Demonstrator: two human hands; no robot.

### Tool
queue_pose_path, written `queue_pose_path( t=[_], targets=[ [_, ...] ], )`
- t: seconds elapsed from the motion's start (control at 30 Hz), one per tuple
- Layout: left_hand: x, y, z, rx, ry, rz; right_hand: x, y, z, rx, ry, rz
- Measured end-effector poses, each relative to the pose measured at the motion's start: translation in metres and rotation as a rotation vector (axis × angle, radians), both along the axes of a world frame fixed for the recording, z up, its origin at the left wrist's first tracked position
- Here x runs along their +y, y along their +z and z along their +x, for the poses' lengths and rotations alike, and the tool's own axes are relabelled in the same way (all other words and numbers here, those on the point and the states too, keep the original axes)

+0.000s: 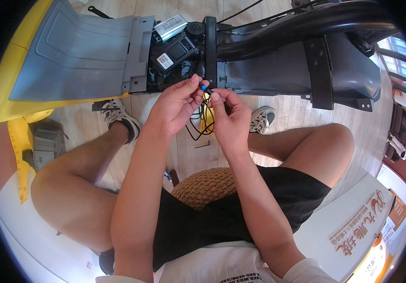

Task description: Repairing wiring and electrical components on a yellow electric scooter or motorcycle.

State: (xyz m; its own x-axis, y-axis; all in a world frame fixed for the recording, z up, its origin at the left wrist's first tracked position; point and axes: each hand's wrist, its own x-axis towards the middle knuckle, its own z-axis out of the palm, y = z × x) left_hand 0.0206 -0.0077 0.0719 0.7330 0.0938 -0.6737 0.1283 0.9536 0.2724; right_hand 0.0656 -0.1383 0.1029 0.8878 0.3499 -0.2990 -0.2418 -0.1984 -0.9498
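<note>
Grey panel (71,52) far left, scooter frame opened. My left hand (177,106) pinches small blue connector (205,88); right hand (231,118) pinches black wires (198,125) beside it, hands touching. Judged step: joining connector. Next needs aligned push.

I pinch a small blue connector (205,88) between the fingers of both hands, held level in front of the scooter's open frame; black and yellow wires (203,120) hang from it.

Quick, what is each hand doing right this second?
Left hand: closed, pinching the small blue connector at its fingertips.
Right hand: closed, pinching the same connector from the other side, black wires hanging below.
</note>
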Motion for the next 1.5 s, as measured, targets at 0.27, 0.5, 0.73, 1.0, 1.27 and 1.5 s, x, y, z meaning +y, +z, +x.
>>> queue_pose_path(
  t=[0.27, 0.5, 0.73, 1.0, 1.27, 1.5],
  targets=[
    [-0.001, -0.003, 0.000, 0.014, -0.026, 0.026, -0.001, 0.001, 0.001, -0.002, -0.005, -0.041],
    [-0.002, -0.003, 0.000, 0.005, -0.020, 0.078, -0.001, 0.006, 0.003, -0.045, 0.008, -0.112],
    [-0.008, -0.006, 0.001, 0.004, -0.014, 0.209, -0.004, 0.003, 0.005, -0.056, 0.065, -0.248],
    [-0.011, -0.003, 0.004, -0.002, -0.024, 0.277, -0.004, 0.004, 0.006, -0.079, 0.011, -0.224],
    [-0.017, -0.001, 0.006, 0.034, 0.007, 0.323, -0.005, -0.002, 0.006, -0.089, -0.018, -0.181],
    [-0.020, -0.002, 0.009, 0.046, 0.064, 0.339, -0.005, -0.002, 0.007, -0.099, -0.007, -0.186]
  ],
)
